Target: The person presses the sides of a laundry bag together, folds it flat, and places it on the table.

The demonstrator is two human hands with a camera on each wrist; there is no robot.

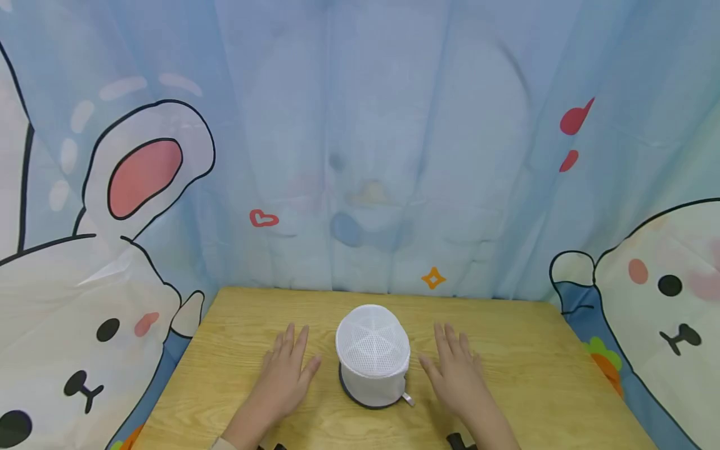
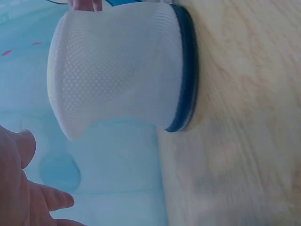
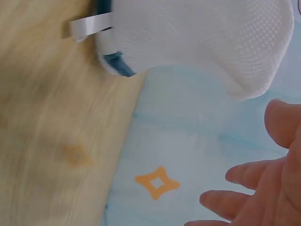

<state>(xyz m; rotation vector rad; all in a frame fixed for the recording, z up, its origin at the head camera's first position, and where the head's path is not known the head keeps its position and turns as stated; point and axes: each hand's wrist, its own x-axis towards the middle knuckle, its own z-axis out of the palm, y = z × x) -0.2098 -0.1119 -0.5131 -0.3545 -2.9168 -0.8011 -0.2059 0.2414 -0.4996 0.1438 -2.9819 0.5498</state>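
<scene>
A white mesh laundry wash bag [image 1: 374,350], shaped like a short cylinder, stands on the wooden table with its dark blue trimmed end down. A small pale tag [image 1: 408,399] sticks out at its lower right. To its left my left hand [image 1: 284,375] hovers with fingers spread, holding nothing. My right hand [image 1: 458,378] mirrors it on the other side, also with fingers extended and apart from the mesh. In the left wrist view the bag's side [image 2: 117,70] bows inward, and the blue band [image 2: 188,70] meets the tabletop.
The light wooden table [image 1: 540,362] reaches back to a blue curtain [image 1: 382,125] printed with cartoon animals. Small dark objects [image 1: 458,441] show by the wrists at the bottom edge.
</scene>
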